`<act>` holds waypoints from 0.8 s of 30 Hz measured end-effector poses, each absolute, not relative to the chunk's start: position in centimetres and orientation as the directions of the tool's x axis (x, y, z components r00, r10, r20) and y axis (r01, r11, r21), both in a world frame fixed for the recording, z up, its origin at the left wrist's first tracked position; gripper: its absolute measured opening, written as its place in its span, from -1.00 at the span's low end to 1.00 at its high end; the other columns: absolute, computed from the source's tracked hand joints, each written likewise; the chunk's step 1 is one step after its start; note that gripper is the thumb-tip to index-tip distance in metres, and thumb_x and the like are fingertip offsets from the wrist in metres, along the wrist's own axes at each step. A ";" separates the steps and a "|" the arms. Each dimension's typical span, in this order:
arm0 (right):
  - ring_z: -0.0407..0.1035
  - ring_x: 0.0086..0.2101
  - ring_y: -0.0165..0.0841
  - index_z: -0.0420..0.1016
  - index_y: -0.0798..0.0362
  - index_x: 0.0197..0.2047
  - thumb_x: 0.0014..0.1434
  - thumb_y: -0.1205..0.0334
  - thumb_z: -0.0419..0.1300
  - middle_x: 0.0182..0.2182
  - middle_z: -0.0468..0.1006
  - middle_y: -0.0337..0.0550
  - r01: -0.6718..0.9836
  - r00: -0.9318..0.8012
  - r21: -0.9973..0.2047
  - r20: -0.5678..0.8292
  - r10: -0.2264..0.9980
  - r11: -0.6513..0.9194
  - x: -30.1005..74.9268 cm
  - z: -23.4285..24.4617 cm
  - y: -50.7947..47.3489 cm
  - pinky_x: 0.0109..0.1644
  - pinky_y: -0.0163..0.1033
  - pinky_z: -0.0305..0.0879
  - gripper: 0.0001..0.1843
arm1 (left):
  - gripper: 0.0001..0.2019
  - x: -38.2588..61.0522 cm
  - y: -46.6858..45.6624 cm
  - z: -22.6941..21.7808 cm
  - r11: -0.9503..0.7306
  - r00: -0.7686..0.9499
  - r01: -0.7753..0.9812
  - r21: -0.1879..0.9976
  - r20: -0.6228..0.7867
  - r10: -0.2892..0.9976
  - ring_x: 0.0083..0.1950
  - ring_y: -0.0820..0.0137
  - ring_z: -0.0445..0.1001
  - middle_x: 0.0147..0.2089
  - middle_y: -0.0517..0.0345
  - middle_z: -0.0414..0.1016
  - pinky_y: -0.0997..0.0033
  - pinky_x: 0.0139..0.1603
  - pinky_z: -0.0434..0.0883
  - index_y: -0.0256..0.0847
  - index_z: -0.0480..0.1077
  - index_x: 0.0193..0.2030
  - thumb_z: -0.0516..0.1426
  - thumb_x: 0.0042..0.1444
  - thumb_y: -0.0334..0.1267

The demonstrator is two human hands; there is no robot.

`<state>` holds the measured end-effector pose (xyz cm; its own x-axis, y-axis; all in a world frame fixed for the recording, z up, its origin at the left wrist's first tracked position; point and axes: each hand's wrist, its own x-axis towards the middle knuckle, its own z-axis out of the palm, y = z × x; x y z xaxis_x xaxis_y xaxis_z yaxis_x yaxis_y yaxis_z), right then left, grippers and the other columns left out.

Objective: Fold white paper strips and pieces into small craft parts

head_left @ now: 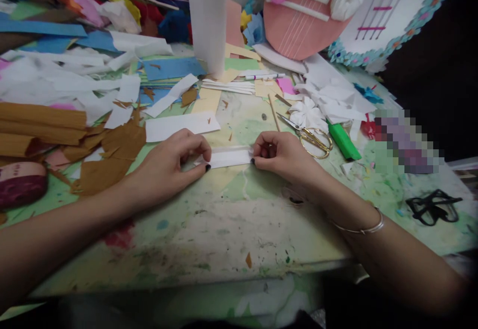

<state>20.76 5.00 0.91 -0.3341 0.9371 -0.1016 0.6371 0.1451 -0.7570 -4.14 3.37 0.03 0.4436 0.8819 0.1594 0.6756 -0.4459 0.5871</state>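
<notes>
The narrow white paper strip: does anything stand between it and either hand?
Nothing visible does: the left hand and the right hand each hold one end of the narrow white paper strip. The gold-handled metal scissors lie off to the right.

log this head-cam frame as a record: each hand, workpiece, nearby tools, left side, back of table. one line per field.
left hand: fingers at the left end of the strip
right hand: fingers at the right end of the strip
workpiece: white paper strip, lengthwise crease lines showing, spanning both hands
tools: gold-handled scissors and thin wooden stick, both just beyond the right hand
left side: brown crepe paper, layered and in scraps
back: upright white cylinder; pink panel with white lines
</notes>
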 end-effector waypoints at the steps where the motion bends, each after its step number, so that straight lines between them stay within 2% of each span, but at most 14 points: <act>1: 0.22 -0.49 -0.47 0.45 0.07 -0.44 -0.10 0.37 0.20 -0.53 0.41 -0.27 0.615 -0.346 -0.773 -0.090 0.934 0.154 20.9 0.8 5.0 -0.42 -0.29 0.08 -0.93 | -0.86 -4.2 3.4 0.0 -0.442 0.452 0.663 0.604 0.147 0.880 -0.39 0.45 0.26 -0.32 0.15 0.31 0.45 -0.42 0.24 -0.16 0.47 -0.32 0.09 0.11 -0.23; 6: 0.18 -0.51 -0.48 0.56 0.06 -0.39 -0.03 0.37 0.19 -0.57 0.36 -0.29 0.575 -0.388 -0.797 -0.068 0.919 0.184 21.2 0.4 5.0 -0.41 -0.28 0.06 -0.87 | -0.79 -4.4 3.3 -0.2 -0.448 0.467 0.627 0.637 0.154 0.871 -0.33 0.44 0.34 -0.27 0.13 0.36 0.49 -0.42 0.28 -0.06 0.60 -0.31 0.11 0.14 -0.21; 10: 0.21 -0.49 -0.47 0.66 0.05 -0.35 -0.01 0.39 0.17 -0.49 0.43 -0.24 0.571 -0.403 -0.785 -0.012 0.915 0.241 21.2 0.5 4.8 -0.37 -0.27 0.10 -0.77 | -0.78 -4.6 3.3 -0.7 -0.439 0.443 0.631 0.640 0.167 0.881 -0.31 0.42 0.37 -0.26 0.13 0.38 0.45 -0.38 0.31 0.02 0.62 -0.25 0.11 0.15 -0.21; 13: 0.27 -0.46 -0.46 0.69 0.02 -0.31 0.02 0.40 0.17 -0.43 0.46 -0.20 0.599 -0.426 -0.739 0.032 0.904 0.308 21.4 0.5 4.6 -0.34 -0.27 0.14 -0.74 | -0.76 -4.7 3.1 -0.9 -0.467 0.445 0.630 0.620 0.204 0.872 -0.32 0.42 0.37 -0.26 0.12 0.38 0.42 -0.38 0.31 0.03 0.62 -0.22 0.10 0.16 -0.23; 15: 0.29 -0.43 -0.44 0.69 0.00 -0.27 0.04 0.41 0.16 -0.39 0.46 -0.18 0.641 -0.460 -0.660 0.077 0.884 0.391 21.5 0.6 4.2 -0.31 -0.27 0.15 -0.71 | -0.76 -4.7 2.8 -0.9 -0.527 0.463 0.628 0.572 0.269 0.844 -0.31 0.41 0.37 -0.26 0.10 0.37 0.41 -0.38 0.32 0.00 0.62 -0.21 0.09 0.17 -0.26; 17: 0.29 -0.41 -0.43 0.68 -0.02 -0.21 0.08 0.41 0.13 -0.30 0.46 -0.13 0.693 -0.506 -0.528 0.130 0.853 0.491 21.4 0.8 3.6 -0.31 -0.26 0.15 -0.68 | -0.76 -4.5 2.4 -0.7 -0.632 0.518 0.641 0.436 0.363 0.775 -0.28 0.37 0.36 -0.24 0.06 0.37 0.36 -0.34 0.33 -0.04 0.61 -0.20 0.08 0.19 -0.29; 19: 0.27 -0.41 -0.42 0.66 0.00 -0.17 0.15 0.40 0.08 -0.19 0.46 -0.07 0.737 -0.554 -0.369 0.151 0.819 0.566 21.1 1.1 2.6 -0.35 -0.25 0.11 -0.67 | -0.77 -4.2 1.8 -0.5 -0.728 0.612 0.657 0.197 0.424 0.667 -0.21 0.28 0.35 -0.19 0.01 0.42 0.25 -0.24 0.36 -0.09 0.58 -0.19 0.07 0.21 -0.32; 22: 0.28 -0.39 -0.39 0.60 0.12 -0.13 0.26 0.38 -0.02 -0.07 0.47 0.05 0.762 -0.620 -0.142 0.121 0.775 0.631 20.3 1.4 1.0 -0.44 -0.24 0.02 -0.65 | -0.81 -3.6 0.9 -0.2 -0.767 0.744 0.622 -0.154 0.421 0.519 -0.12 0.16 0.36 -0.15 -0.03 0.51 0.14 -0.15 0.34 -0.25 0.54 -0.18 0.08 0.20 -0.40; 24: 0.33 -0.35 -0.35 0.56 0.17 -0.11 0.28 0.41 -0.06 -0.06 0.49 0.07 0.759 -0.649 -0.006 0.073 0.757 0.651 19.8 1.6 0.1 -0.49 -0.22 -0.03 -0.65 | -0.83 -3.2 0.4 -0.1 -0.760 0.789 0.585 -0.283 0.417 0.452 -0.11 0.14 0.38 -0.19 0.00 0.54 0.16 -0.19 0.32 -0.32 0.52 -0.19 0.09 0.19 -0.45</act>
